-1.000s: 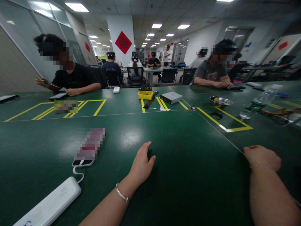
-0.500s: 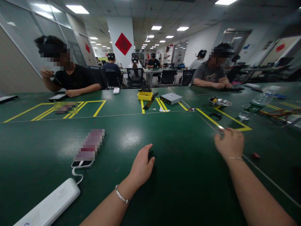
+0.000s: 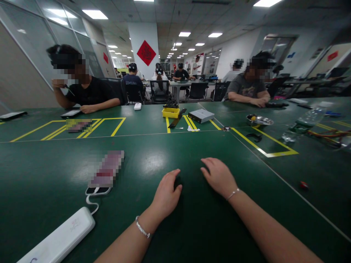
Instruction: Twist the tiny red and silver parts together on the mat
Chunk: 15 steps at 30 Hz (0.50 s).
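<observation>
My left hand rests over the green tabletop, its fingers apart and nothing in its grasp. Facing it from the right is my right hand, also open and holding nothing. A gap of bare table separates the two. To the left lies a phone, its screen blurred out, with a white cable running to a white power bank. A small red object, too small to name, lies to the right of my right forearm.
Further back are a yellow bin of dark items, a grey box, a metal bowl, a black curved piece and a plastic bottle. Yellow tape marks the table. Two people sit across, at left and right.
My right hand has moved left from beside the taped area at the right to the middle, opposite my left hand. The left hand stays nearly still. The view has shifted slightly.
</observation>
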Each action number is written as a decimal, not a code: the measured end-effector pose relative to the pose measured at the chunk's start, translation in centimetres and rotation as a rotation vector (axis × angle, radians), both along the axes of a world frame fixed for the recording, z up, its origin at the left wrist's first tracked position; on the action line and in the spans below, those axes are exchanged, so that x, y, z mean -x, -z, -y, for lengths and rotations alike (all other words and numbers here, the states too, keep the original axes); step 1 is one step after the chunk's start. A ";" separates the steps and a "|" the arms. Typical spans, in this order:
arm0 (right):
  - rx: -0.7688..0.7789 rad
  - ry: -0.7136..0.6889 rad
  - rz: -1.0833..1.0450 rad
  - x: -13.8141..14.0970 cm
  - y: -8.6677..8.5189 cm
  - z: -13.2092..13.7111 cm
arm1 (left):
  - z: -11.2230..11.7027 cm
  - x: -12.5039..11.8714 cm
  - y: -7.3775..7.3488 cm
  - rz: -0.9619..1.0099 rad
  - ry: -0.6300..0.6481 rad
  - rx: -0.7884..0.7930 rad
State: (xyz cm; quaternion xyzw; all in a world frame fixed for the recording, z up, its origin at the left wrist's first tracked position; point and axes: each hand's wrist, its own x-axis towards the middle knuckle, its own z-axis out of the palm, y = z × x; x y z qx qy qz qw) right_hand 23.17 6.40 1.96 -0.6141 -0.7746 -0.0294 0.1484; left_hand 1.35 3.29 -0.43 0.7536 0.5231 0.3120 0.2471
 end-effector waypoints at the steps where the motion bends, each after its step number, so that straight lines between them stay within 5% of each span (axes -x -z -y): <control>1: -0.030 0.166 0.025 -2.1 -0.6 -0.4 | 0.0 0.0 -0.1 -0.001 -0.002 0.008; 5: 0.086 0.744 0.076 -11.1 -2.6 0.0 | 0.0 0.1 -0.2 0.007 -0.005 0.019; 9: 0.266 1.183 -0.086 -18.5 -2.3 2.1 | 0.0 0.1 -0.2 0.025 -0.003 0.009; 11: 0.315 1.292 -0.164 -21.1 -1.4 2.7 | 0.0 0.1 -0.2 0.029 -0.003 0.010; 15: 0.348 1.291 -0.228 -23.6 0.2 2.8 | 0.1 0.1 -0.4 0.029 0.001 0.024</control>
